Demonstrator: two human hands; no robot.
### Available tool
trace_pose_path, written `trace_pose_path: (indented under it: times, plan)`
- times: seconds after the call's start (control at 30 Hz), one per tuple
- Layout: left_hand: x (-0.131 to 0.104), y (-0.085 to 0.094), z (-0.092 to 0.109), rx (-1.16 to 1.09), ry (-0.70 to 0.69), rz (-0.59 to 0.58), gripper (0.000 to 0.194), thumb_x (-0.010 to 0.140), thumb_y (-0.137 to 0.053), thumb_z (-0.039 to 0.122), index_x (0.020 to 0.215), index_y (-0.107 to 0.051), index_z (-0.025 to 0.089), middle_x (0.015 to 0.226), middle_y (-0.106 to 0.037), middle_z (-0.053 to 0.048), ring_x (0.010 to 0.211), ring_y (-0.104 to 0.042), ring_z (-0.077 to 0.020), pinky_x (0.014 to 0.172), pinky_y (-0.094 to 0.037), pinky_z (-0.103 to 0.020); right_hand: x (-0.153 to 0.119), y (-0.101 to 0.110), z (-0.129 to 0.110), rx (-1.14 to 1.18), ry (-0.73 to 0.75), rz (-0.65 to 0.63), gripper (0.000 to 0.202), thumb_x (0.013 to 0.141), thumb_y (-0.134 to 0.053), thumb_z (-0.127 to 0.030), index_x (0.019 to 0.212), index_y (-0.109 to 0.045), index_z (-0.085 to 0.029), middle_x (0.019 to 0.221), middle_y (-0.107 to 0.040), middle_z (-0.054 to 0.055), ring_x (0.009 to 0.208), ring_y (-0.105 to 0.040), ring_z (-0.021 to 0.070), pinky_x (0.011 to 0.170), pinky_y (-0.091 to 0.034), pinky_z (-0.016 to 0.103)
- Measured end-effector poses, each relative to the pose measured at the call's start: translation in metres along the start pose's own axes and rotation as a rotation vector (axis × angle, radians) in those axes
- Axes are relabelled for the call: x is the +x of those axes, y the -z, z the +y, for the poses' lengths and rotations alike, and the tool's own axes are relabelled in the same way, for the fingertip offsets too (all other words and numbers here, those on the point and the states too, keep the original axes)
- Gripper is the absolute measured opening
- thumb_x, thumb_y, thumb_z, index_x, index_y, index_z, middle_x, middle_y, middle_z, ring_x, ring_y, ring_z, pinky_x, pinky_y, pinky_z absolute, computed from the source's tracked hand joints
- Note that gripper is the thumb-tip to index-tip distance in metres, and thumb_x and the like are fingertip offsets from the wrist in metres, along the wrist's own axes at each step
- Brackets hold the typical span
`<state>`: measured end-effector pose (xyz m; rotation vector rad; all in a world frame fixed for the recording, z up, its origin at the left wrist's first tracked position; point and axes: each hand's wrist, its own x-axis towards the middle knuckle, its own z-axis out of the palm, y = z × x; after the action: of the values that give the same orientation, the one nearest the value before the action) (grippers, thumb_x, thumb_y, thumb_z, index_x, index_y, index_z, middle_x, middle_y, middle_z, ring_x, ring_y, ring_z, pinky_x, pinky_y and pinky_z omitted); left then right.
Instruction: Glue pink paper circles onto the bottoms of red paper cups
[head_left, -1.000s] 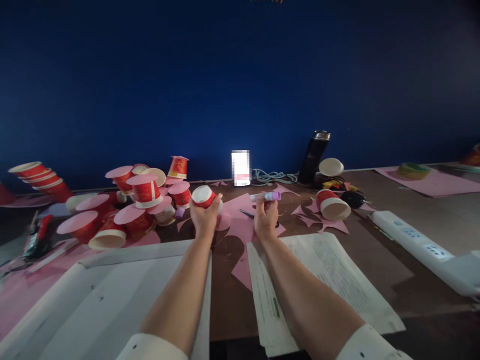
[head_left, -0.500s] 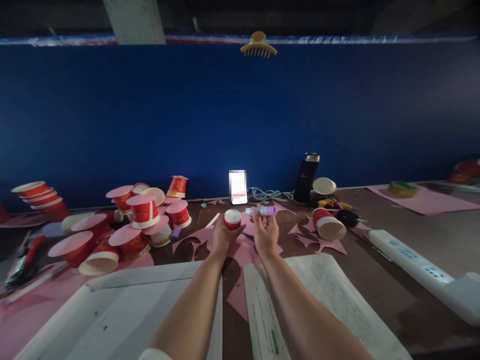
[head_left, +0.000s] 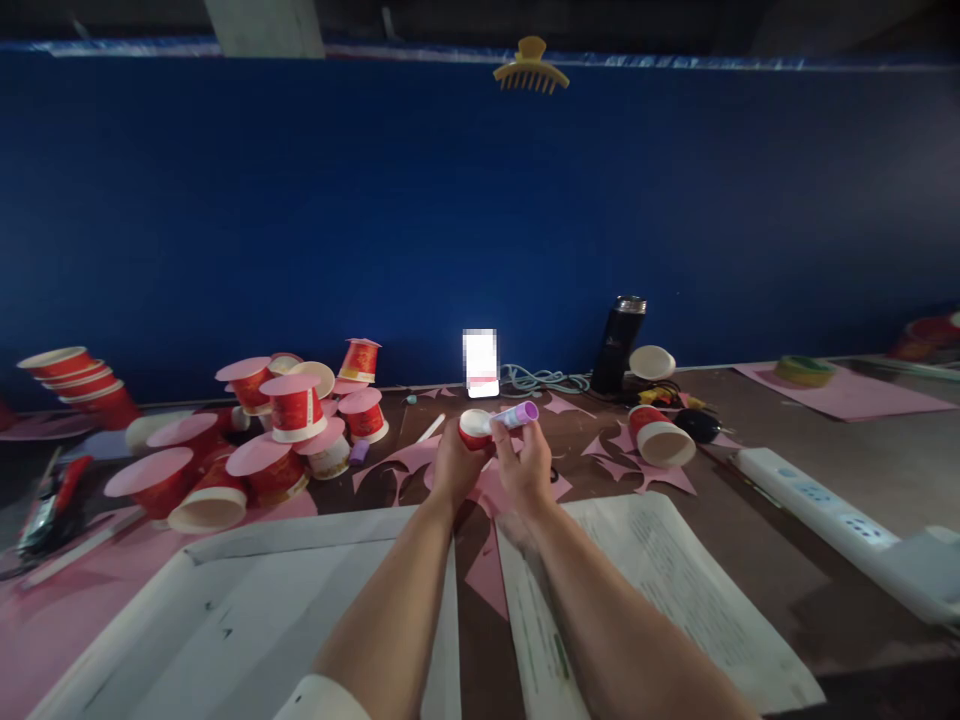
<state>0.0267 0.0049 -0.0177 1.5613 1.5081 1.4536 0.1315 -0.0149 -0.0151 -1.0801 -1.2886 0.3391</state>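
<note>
My left hand (head_left: 454, 465) is closed around a red paper cup (head_left: 475, 436), whose pale round end faces up. In my right hand (head_left: 527, 466) is a glue stick (head_left: 516, 415) with a purple end, tilted so its white tip meets the cup's rim area; whether it actually touches is hard to tell. Pink paper scraps (head_left: 491, 490) lie under and around both hands. To the left, several red paper cups with pink paper discs (head_left: 294, 386) on them are piled together. A small purple cap (head_left: 359, 453) rests beside that pile.
A lit phone (head_left: 481, 362) stands against the blue partition (head_left: 420, 220). Right of it are a black flask (head_left: 619, 345), a tipped red cup (head_left: 664, 443) and a white power strip (head_left: 814, 505). White sheets (head_left: 322, 600) cover the front. A stack of cups (head_left: 79, 385) leans far left.
The glue stick in my right hand has moved left to the cup and tilted, its tip now at the cup's top. My left hand still holds the cup. The view has shifted slightly.
</note>
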Motion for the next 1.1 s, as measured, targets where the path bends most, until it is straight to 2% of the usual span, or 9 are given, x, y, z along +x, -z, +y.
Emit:
trace_pose_path:
  times: [0.13,0.27,0.4,0.53,0.83,1.0,1.1]
  plan:
    - [0.001,0.001,-0.001,-0.039,0.028,0.027,0.044,0.062,-0.077,0.031,0.098,-0.056,0.017,0.091,-0.067,-0.008,0.081,-0.062,-0.0215,0.072,-0.046,-0.033,0.001,0.002,0.001,-0.051,-0.004,0.004,0.026,0.086,-0.055,-0.043,0.098,-0.06,-0.02,0.092,-0.067,0.006,0.085,-0.062,0.022,0.08,-0.047,0.036]
    - [0.003,0.001,-0.005,-0.089,-0.017,0.048,0.052,0.061,-0.079,0.037,0.102,-0.056,0.017,0.093,-0.066,-0.007,0.083,-0.062,-0.021,0.074,-0.047,-0.033,0.004,0.004,0.003,-0.071,-0.023,0.031,0.026,0.087,-0.055,-0.043,0.096,-0.061,-0.019,0.09,-0.067,0.007,0.083,-0.063,0.022,0.079,-0.047,0.036]
    - [0.005,-0.002,-0.008,-0.021,-0.043,0.047,0.05,0.06,-0.08,0.036,0.099,-0.055,0.016,0.093,-0.065,-0.007,0.085,-0.061,-0.0217,0.074,-0.047,-0.033,0.006,0.004,0.003,0.01,-0.049,0.092,0.03,0.087,-0.055,-0.043,0.104,-0.06,-0.018,0.096,-0.068,0.008,0.088,-0.064,0.022,0.082,-0.048,0.036]
    - [0.006,-0.006,-0.013,0.005,-0.089,0.039,0.049,0.061,-0.079,0.035,0.1,-0.055,0.016,0.091,-0.064,-0.006,0.083,-0.06,-0.0208,0.072,-0.046,-0.032,0.006,0.0,0.006,0.077,-0.028,0.048,0.031,0.086,-0.057,-0.042,0.105,-0.059,-0.018,0.098,-0.069,0.008,0.089,-0.065,0.022,0.083,-0.048,0.036]
    - [0.004,-0.003,-0.012,-0.024,-0.155,0.038,0.044,0.063,-0.077,0.034,0.097,-0.053,0.017,0.09,-0.061,-0.004,0.082,-0.058,-0.0194,0.073,-0.045,-0.031,0.013,0.002,0.015,-0.041,-0.071,0.089,0.035,0.086,-0.055,-0.047,0.101,-0.06,-0.017,0.095,-0.069,0.01,0.09,-0.065,0.0242,0.083,-0.049,0.039]
    - [0.006,-0.007,-0.02,0.006,-0.134,0.004,0.054,0.059,-0.08,0.037,0.102,-0.053,0.016,0.093,-0.061,-0.006,0.085,-0.059,-0.0208,0.075,-0.046,-0.034,0.018,0.0,0.022,0.173,-0.105,0.131,0.045,0.085,-0.056,-0.048,0.116,-0.057,-0.016,0.104,-0.069,0.012,0.094,-0.067,0.0231,0.085,-0.052,0.038]
    - [0.006,-0.01,-0.023,0.072,-0.184,-0.002,0.055,0.058,-0.08,0.038,0.103,-0.056,0.016,0.1,-0.06,-0.008,0.093,-0.058,-0.023,0.081,-0.046,-0.037,0.02,0.001,0.024,0.209,-0.115,0.111,0.051,0.085,-0.055,-0.049,0.123,-0.054,-0.016,0.108,-0.069,0.013,0.098,-0.066,0.0238,0.087,-0.051,0.039]
